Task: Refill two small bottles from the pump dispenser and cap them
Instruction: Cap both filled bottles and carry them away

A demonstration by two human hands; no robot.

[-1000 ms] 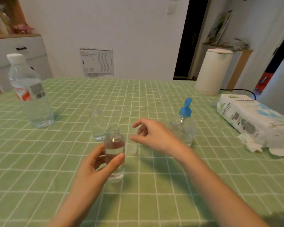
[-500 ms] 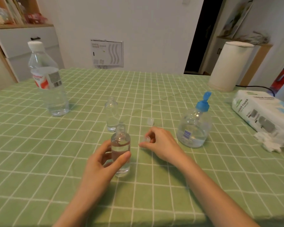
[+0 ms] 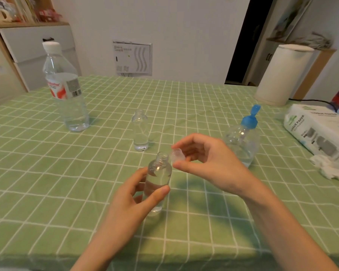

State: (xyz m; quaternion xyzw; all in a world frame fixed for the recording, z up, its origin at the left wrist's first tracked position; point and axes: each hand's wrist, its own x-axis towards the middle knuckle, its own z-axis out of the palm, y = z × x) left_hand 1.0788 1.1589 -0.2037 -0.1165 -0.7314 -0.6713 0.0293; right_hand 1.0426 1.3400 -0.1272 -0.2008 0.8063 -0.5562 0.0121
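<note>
- Progress looks close to halfway, by my reading: one bottle seems filled and about to be capped, the other barely started.
- Nearest, the left hand [image 3: 137,194] grasps a small clear plastic bottle [image 3: 159,177] around its lower body, thumb in front and fingers behind. The bottle is upright with its base on the green checked tablecloth [image 3: 47,192], liquid reaching towards its shoulder, and its threaded neck is open.
- Just right of that neck, the right hand [image 3: 205,159] pinches a small translucent plastic cap [image 3: 177,155] between thumb and fingers. The cap is beside the mouth, not yet on it; seating and twisting it looks like the step in hand.
- Beyond the left hand's fingertips stands a second small clear bottle [image 3: 140,132], uncapped and apart from both hands, with only a shallow layer of liquid. No cap for it shows. It needs filling and capping.
- Behind the right hand sits the clear pump dispenser with a blue head [image 3: 243,141], partly hidden by that hand.
- Farthest, well left of the left hand, is a large clear water bottle with a white cap [image 3: 67,89]; well right of the right hand is a white tissue pack [image 3: 317,132].
</note>
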